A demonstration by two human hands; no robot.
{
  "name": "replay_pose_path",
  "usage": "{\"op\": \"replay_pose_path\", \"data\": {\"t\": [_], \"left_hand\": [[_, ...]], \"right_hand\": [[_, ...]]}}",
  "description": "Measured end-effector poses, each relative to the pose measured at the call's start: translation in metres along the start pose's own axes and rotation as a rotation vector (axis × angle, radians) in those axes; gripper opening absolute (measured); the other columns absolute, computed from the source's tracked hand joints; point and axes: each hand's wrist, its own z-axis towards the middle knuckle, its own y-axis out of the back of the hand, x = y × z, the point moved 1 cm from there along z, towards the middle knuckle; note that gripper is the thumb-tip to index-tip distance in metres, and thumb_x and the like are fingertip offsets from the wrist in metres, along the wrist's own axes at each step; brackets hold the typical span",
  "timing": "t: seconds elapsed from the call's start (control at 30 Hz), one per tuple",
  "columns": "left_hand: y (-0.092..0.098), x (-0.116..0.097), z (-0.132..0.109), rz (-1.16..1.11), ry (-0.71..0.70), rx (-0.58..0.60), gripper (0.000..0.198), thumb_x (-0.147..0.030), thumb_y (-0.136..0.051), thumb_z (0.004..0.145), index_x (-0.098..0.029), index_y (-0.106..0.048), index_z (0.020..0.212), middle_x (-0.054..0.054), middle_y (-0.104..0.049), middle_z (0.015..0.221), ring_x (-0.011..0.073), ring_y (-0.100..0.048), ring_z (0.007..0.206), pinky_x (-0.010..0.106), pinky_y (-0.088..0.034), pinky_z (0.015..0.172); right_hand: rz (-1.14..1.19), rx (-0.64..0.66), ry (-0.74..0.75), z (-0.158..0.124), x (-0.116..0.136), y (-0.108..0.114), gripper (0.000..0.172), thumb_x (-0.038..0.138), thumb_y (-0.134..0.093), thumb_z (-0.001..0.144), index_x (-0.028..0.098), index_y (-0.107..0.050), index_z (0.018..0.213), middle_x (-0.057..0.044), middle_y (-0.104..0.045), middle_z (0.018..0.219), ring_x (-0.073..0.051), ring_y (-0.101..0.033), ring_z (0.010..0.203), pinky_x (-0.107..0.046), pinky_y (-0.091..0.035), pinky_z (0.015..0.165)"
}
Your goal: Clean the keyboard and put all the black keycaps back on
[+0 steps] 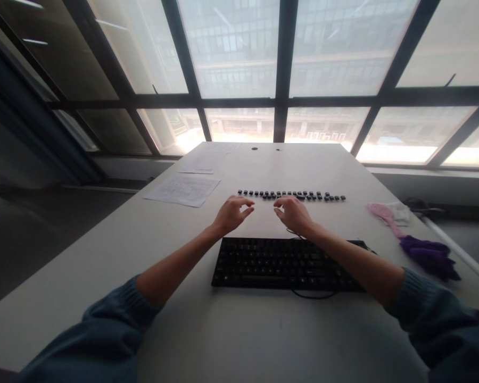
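Note:
A black keyboard [283,263] lies on the white table [231,330] in front of me. Beyond it runs a row of several loose black keycaps [291,196]. My left hand [230,213] hovers over the table just past the keyboard's far edge, close to the left part of the keycap row, fingers curled with thumb and forefinger near each other. My right hand [293,213] hovers beside it, near the middle of the row, fingers likewise curled. I see nothing held in either hand.
Printed paper sheets [183,190] lie at the far left of the table, more sheets [207,159] behind them. A pink brush [385,215] and a purple cloth [429,255] rest at the right edge. The keyboard's cable [313,294] loops at its near side. Large windows stand beyond.

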Motion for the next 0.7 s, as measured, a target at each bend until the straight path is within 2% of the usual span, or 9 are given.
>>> {"op": "replay_pose_path", "data": {"t": [0.13,0.27,0.43,0.7], "left_hand": [[-0.034,0.023,0.049,0.134,-0.019,0.04,0.016,-0.022,-0.072,0.087,-0.021,-0.079,0.101,0.006,-0.076,0.101,0.0213,-0.063,0.093,0.035,-0.049,0.091],[-0.059,0.035,0.075,0.184,-0.058,0.078,0.015,-0.021,-0.072,0.087,-0.025,-0.081,0.098,0.005,-0.076,0.101,0.0232,-0.059,0.096,0.035,-0.049,0.088],[-0.075,0.04,0.087,0.227,-0.114,0.122,0.014,-0.02,-0.07,0.088,-0.025,-0.082,0.093,0.006,-0.076,0.099,0.025,-0.056,0.096,0.037,-0.049,0.086],[-0.085,0.041,0.088,0.247,-0.149,0.144,0.017,-0.02,-0.064,0.091,-0.022,-0.08,0.088,0.007,-0.075,0.098,0.0253,-0.055,0.097,0.038,-0.048,0.086]], "right_hand": [[-0.195,0.031,0.01,0.048,-0.028,-0.014,0.018,0.019,-0.059,0.094,0.017,-0.076,0.1,-0.012,-0.07,0.105,-0.025,-0.06,0.103,-0.032,-0.043,0.086],[-0.229,0.055,0.063,0.073,-0.04,-0.031,0.019,0.02,-0.06,0.094,0.018,-0.078,0.1,-0.013,-0.069,0.108,-0.027,-0.056,0.106,-0.034,-0.041,0.087],[-0.261,0.091,0.124,0.086,-0.045,-0.047,0.02,0.023,-0.059,0.096,0.019,-0.078,0.1,-0.014,-0.068,0.111,-0.028,-0.051,0.11,-0.036,-0.037,0.089],[-0.262,0.116,0.179,0.089,-0.041,-0.059,0.025,0.019,-0.052,0.098,0.017,-0.077,0.099,-0.014,-0.071,0.106,-0.027,-0.049,0.107,-0.038,-0.031,0.09]]}}
